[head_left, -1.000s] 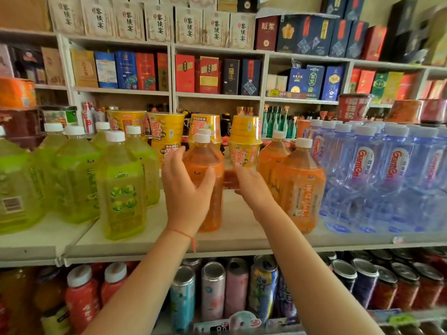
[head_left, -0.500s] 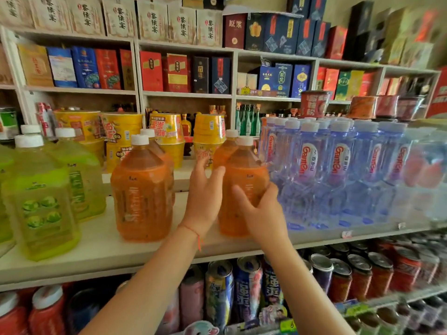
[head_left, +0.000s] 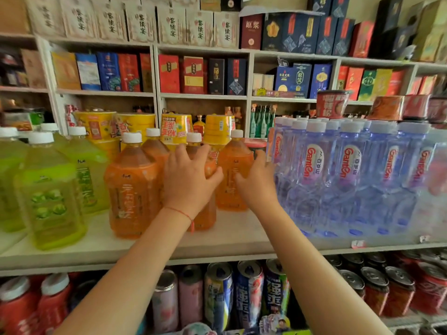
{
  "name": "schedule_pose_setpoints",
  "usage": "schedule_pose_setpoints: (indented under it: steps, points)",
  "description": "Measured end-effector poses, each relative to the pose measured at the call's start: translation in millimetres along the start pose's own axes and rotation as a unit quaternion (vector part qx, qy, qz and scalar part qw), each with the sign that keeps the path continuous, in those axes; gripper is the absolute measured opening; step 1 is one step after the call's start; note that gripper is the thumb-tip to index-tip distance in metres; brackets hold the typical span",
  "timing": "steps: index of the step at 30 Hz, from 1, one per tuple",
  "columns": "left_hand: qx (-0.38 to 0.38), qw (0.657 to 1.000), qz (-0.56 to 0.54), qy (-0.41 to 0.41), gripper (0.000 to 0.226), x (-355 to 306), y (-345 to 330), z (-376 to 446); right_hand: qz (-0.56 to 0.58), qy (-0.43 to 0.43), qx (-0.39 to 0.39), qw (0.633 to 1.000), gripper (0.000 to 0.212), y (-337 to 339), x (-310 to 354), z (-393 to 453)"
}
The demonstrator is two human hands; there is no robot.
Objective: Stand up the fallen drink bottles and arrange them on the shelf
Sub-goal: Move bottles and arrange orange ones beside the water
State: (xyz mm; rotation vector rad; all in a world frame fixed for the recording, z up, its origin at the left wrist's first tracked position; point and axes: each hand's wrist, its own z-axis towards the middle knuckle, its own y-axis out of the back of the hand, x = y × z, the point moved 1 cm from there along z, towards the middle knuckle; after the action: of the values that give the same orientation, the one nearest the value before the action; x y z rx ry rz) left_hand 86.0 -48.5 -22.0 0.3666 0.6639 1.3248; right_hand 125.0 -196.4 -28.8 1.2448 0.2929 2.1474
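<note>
"Where were the orange bottles, then?"

"On the white shelf [head_left: 217, 240], all four upright with caps on top, wedged between the green tea bottles [head_left: 49, 189] and the block of water bottles [head_left: 348, 175]; her left hand [head_left: 187, 180] was wrapped around the shoulder of the middle orange bottle [head_left: 208, 213], fingers and thumb curled round it; the right hand [head_left: 256, 180] curled round the side of the rear orange bottle [head_left: 232, 175], just beside the water."

"Why two at once?"

"My guess was she wanted them squared into a block; a hand high on each shoulder steers a tall bottle without tipping it; the front orange bottle [head_left: 131, 189] stood untouched at the edge, with another orange bottle [head_left: 154, 148] close behind it."

"Anything lying down?"

"None that I could see; so I judged the standing-up done for this group and only the lining-up left."

"And behind?"

"Yellow noodle tubs [head_left: 135, 124] crowded the back, leaving little depth; below, drink cans [head_left: 249, 293] filled the lower shelf."
</note>
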Motion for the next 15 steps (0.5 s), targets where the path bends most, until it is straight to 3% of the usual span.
schedule_pose_setpoints:
  steps: [7, 15]
  points:
    - [-0.013, 1.000, -0.008, -0.015, 0.055, 5.8, -0.6, -0.4, -0.007, -0.055, 0.049, 0.997, 0.107, -29.4, 15.2, 40.4]
    - [0.012, 1.000, -0.020, 0.013, 0.059, 5.2, -0.7, -1.9, 0.029, -0.004, 0.072, 0.997, 0.100, -13.8, 5.1, 37.8]
